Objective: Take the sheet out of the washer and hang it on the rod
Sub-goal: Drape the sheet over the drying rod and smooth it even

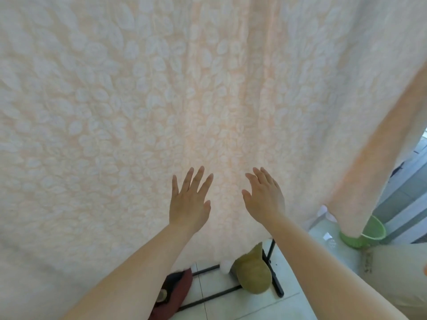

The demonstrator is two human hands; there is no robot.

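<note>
1. I see a large peach-coloured sheet with a pale leaf pattern hanging in front of me. It fills almost the whole view, from the top edge down to near the floor.
2. My left hand is raised with the palm toward the cloth. Its fingers are spread apart and hold nothing. I cannot tell if the fingertips touch the fabric or stay just before it.
3. My right hand is beside the left one, a little apart, also flat and empty, with the fingers closer together and leaning to the left.
4. Between the two hands the sheet makes soft vertical folds with a warmer orange tone.
5. Below the hands, under the lower edge of the sheet, black metal bars of a stand rest on the pale tiled floor.
6. Just below the right wrist an olive-green soft object lies against these bars. Below the left forearm there is a dark red object, partly hidden.
7. To the right of the right hand, a narrower part of the sheet hangs down into a light green plastic bucket.
8. I can read no brand, label or writing anywhere.
</note>
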